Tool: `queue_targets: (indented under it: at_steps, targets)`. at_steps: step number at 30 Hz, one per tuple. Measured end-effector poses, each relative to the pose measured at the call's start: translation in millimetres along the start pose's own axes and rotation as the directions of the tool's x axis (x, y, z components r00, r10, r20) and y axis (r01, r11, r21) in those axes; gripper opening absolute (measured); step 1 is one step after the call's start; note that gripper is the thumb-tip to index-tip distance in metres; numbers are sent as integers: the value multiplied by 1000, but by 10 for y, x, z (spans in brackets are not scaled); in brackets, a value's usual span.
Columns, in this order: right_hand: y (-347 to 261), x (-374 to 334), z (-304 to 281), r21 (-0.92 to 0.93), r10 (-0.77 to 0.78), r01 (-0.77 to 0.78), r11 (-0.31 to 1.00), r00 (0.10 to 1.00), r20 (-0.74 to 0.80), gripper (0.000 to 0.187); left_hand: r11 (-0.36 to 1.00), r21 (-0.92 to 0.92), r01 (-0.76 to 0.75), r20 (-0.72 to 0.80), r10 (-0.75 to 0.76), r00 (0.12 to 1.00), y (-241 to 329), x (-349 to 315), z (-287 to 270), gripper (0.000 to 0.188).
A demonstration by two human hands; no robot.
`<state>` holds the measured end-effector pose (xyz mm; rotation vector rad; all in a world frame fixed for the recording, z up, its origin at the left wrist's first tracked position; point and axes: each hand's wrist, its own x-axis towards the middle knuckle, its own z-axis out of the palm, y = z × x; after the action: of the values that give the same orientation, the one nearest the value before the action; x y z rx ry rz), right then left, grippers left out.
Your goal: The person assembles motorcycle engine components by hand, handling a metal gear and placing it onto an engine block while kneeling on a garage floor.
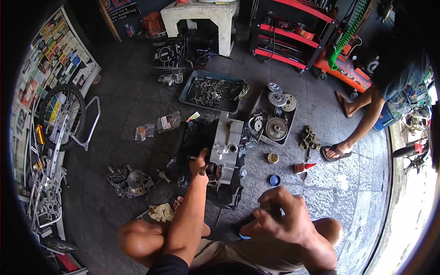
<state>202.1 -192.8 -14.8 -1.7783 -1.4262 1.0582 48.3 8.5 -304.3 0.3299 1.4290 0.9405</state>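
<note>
A silver engine crankcase (224, 146) stands on black plastic sheeting (188, 140) on the floor before me. At its left side my left hand (199, 162) is closed around a metal engine part, whose ends show past my fingers; its exact kind is hidden. My right hand (286, 215) is raised above my right knee, apart from the engine. Its fingers curl in toward the thumb, and I cannot make out what lies between them. Nearest to it on the floor are a blue round lid (275, 180), a small open tin (272, 158) and a red-and-white tube (305, 167).
Beyond the crankcase lie a tray of small hardware (187, 95) and a tray with gears and clutch parts (288, 120). Another engine half (129, 181) sits at left, near a motorcycle frame (59, 137). A person's sandalled foot (338, 151) is at right, before a red compressor (341, 73).
</note>
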Motion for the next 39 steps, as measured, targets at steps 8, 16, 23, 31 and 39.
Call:
queue_targets:
  at_steps: [8,16,23,31,39]
  targets:
    - [-440,-237,-203,-248,-633,611,752,774,-12,39,1000,30,-6,-12,7,1000,-19,75,-2,51]
    - [-345,-306,-186,-86,-706,703,706,709,-2,25,998,58,18,-17,-17,1000,-72,187,-83,45]
    - [236,-126,455,6,-474,478,878,869,140,28,986,-92,140,210,-119,970,-61,266,-83,41]
    - [575,-402,515,50,-287,285,957,917,276,28,991,8,134,341,-129,931,28,141,-66,40]
    - [952,-666,370,375,-135,155,914,988,-79,20,976,180,124,282,-172,944,85,-35,46,51]
